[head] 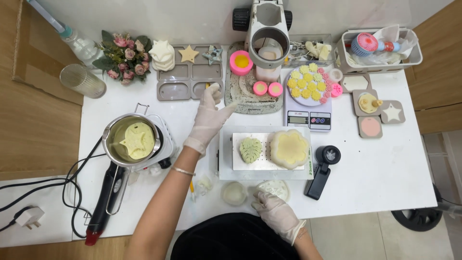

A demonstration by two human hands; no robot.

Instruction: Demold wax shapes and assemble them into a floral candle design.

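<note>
From the head view, the left hand reaches up the tabletop, gloved fingers loosely together, tips touching the grey mould tray. The right hand rests near the front edge, fingers curled onto a round pale mould beside a small white cup.

Your only screen is on the digital scale, centre-right of the table, just behind the white platform w/ the moulds. It's a small rectangular greyish display on the scale's front strip, left side; a dark rectangular button panel sits right beside it. Digits too small to tell. The platform's front edge carries a small green label near its right corner. No packages or signs visible elsewhere.
</note>
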